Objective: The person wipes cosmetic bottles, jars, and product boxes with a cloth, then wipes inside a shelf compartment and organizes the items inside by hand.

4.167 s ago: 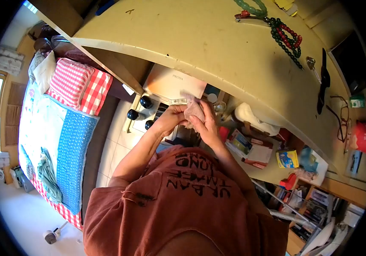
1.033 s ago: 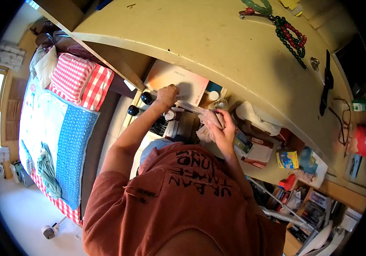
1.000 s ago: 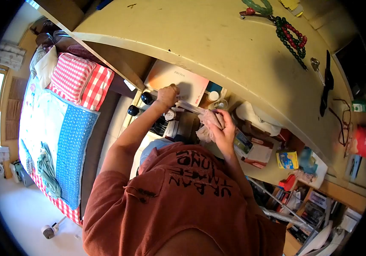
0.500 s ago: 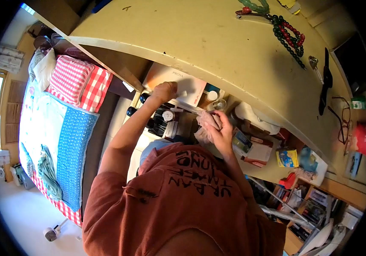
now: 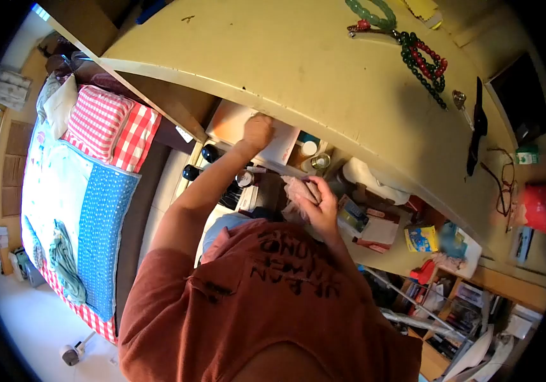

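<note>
My left hand [image 5: 258,132] is over the white and orange box [image 5: 227,121] in the open drawer, its fingers curled closed; what they hold, if anything, is hidden. My right hand [image 5: 325,207] is closed around a crumpled pinkish cloth [image 5: 300,191], which hangs beside the drawer items. Between the hands are a white-capped jar [image 5: 308,148] and a clear glass container [image 5: 320,160]. Dark round caps [image 5: 210,153] and a round white-topped container [image 5: 244,178] are below my left hand.
The yellowish desktop [image 5: 235,51] overhangs the drawer. On it lie beaded strings [image 5: 427,63], a black-strapped watch [image 5: 475,137] and glasses [image 5: 505,188]. A yellow and blue packet [image 5: 421,239] sits on the right. A bed with a blue cover [image 5: 104,235] stands on the left.
Both hands came apart from around the cloth, which stayed in my right hand. My left hand went to the box, and over the last half second moved slightly right and up across it.
</note>
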The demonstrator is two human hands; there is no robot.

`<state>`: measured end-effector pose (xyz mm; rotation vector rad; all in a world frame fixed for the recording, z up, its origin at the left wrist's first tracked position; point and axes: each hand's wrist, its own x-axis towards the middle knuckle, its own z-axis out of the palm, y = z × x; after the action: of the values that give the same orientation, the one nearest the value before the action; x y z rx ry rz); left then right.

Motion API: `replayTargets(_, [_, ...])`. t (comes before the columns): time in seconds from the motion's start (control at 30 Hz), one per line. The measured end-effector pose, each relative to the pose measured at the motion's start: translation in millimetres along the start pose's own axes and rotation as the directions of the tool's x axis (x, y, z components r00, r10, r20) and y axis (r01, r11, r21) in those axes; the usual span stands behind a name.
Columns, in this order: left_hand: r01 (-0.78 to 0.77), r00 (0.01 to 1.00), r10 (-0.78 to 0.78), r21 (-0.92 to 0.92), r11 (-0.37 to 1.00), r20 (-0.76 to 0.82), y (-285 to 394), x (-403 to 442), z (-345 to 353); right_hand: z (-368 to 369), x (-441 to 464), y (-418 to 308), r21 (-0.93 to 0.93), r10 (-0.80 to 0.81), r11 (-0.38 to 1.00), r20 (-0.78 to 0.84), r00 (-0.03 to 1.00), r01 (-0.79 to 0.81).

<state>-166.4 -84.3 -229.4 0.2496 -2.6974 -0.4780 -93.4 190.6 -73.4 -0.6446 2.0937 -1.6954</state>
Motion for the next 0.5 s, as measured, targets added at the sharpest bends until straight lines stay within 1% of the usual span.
replayTargets(0.03, [-0.006, 0.998, 0.006, -0.005, 1.000, 0.065, 10.2, 8.8, 8.5, 1.2, -1.2, -0.3, 0.012, 0.051, 0.999, 0.006, 0.999, -0.051])
replayTargets(0.1, [-0.023, 0.988, 0.025, -0.010, 1.000, 0.154, 32.1, 28.3, 24.3, 1.5, -2.7, -8.6, -0.027, 0.060, 0.998, 0.018, 0.998, -0.060])
replayTargets(0.13, [-0.026, 0.982, 0.025, 0.004, 1.000, 0.185, 42.3, 40.1, 30.7, 2.1, -4.0, -11.3, 0.014, 0.142, 0.990, 0.039, 0.989, -0.143])
replayTargets(0.17, [-0.030, 0.977, 0.023, 0.029, 0.999, 0.212, 52.4, 51.0, 36.4, 2.0, -5.3, -11.8, 0.004, 0.133, 0.991, 0.040, 0.990, -0.133])
replayTargets(0.23, [-0.024, 0.969, 0.010, 0.055, 0.998, 0.249, 62.5, 66.0, 48.8, 1.4, -7.8, -7.9, -0.068, 0.243, 0.968, 0.036, 0.969, -0.240])
replayTargets(0.27, [-0.023, 0.963, 0.003, 0.070, 0.997, 0.268, 64.9, 70.3, 52.7, 2.2, -10.9, 2.2, -0.051, 0.185, 0.982, 0.015, 0.983, -0.184])
replayTargets(0.37, [-0.025, 0.950, -0.010, 0.109, 0.994, 0.311, 65.1, 73.7, 62.0, -0.4, -10.8, -12.6, -0.089, 0.125, 0.988, 0.001, 0.992, -0.124])
replayTargets(0.43, [-0.026, 0.948, -0.012, 0.115, 0.993, 0.319, 64.0, 72.3, 62.5, -2.8, -8.3, -12.3, -0.131, 0.105, 0.986, -0.011, 0.994, -0.105])
replayTargets(0.5, [-0.031, 0.950, -0.006, 0.112, 0.993, 0.314, 62.0, 66.1, 61.4, -2.2, -8.9, -11.7, -0.204, 0.007, 0.979, -0.027, 1.000, -0.013])
